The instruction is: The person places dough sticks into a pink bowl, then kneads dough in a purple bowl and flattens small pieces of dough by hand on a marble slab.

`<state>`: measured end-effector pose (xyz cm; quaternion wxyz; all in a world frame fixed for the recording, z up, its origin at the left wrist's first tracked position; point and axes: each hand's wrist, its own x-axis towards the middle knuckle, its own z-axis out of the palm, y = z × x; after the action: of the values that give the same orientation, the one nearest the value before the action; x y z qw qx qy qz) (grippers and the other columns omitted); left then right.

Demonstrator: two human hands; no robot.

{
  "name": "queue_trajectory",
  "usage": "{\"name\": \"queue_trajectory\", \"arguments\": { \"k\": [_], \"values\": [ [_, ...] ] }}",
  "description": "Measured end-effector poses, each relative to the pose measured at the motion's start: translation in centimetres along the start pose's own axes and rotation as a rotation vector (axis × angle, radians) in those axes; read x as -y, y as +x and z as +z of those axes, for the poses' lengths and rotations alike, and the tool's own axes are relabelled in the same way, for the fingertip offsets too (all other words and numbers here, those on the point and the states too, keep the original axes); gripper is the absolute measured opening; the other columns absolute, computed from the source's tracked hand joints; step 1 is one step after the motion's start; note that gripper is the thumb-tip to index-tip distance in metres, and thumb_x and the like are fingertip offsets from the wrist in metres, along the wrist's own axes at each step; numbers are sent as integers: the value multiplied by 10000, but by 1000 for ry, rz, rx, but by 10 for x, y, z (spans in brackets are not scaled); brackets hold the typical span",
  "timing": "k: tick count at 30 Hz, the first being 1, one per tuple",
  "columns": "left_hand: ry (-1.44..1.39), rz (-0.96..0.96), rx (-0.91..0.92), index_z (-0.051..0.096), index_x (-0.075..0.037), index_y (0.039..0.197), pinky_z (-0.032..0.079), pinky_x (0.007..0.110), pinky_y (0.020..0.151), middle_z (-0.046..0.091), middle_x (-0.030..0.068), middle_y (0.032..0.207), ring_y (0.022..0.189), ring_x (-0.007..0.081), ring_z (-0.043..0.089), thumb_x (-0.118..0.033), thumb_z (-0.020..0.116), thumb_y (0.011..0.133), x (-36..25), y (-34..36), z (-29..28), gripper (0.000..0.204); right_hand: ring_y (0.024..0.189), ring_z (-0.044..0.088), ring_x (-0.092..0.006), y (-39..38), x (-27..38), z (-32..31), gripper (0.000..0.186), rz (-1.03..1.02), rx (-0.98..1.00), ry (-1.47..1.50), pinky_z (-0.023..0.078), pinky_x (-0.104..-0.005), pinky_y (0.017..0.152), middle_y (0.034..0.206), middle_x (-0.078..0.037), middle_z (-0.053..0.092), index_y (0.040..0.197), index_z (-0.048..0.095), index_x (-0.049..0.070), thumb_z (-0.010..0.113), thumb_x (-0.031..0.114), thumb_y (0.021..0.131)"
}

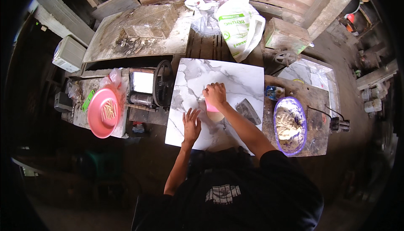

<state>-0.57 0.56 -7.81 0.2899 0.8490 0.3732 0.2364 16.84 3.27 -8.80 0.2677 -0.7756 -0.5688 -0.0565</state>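
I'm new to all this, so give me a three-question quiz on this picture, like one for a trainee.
1. True or false: the pale strips lie in the purple tub.
2. Which hand is at the pink object above the marbled board? A) left B) right
3. Fill in: a machine with a large black ____ stands between the pink bowl and the board.

Key:
1. False; they lie in the pink bowl. The purple tub holds pale dough.
2. B; the right hand covers part of it, while the left hand is apart.
3. Wheel.
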Motion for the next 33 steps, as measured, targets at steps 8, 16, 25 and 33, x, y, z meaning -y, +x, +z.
{"name": "queue_trajectory", "arguments": {
  "k": [8, 16, 25, 33],
  "values": [
    [15, 37, -7, 484, -64, 1115, 163, 449, 997, 472, 120, 1163, 1170, 292, 343, -58, 449, 794, 2, 5, 4, 323, 673, 551, -254, -41, 15, -16, 116, -53, 181, 209, 411, -383, 697, 738, -95, 575, 662, 547, 67, 555, 181, 684],
    [-71, 95, 46, 468, -31, 1124, 146, 459, 997, 459, 150, 1166, 1170, 316, 331, -27, 422, 754, 2, 3, 11, 373, 991, 449, -254, -108, 36, -50, 363, -243, -71, -45, 321, -429, 885, 997, -94, 495, 1034, 511, 46, 580, 213, 719],
    [-94, 56, 19, 474, -51, 1122, 168, 466, 987, 465, 151, 1156, 1155, 327, 348, -25, 413, 774, 2, -5, 13, 355, 878, 483, -229, -87, 49, -46, 198, 45, -64, 20, 287, -480, 870, 924, -77, 506, 838, 539, 68, 570, 203, 696],
    [-112, 57, -15, 453, -54, 1138, 162, 456, 996, 457, 141, 1159, 1169, 311, 330, -26, 429, 770, -5, -3, 15, 369, 840, 499, -227, -14, -5, -16, 134, 244, -96, -98, 188, -530, 929, 777, -83, 561, 665, 581, 70, 561, 197, 628]
  ]
}}
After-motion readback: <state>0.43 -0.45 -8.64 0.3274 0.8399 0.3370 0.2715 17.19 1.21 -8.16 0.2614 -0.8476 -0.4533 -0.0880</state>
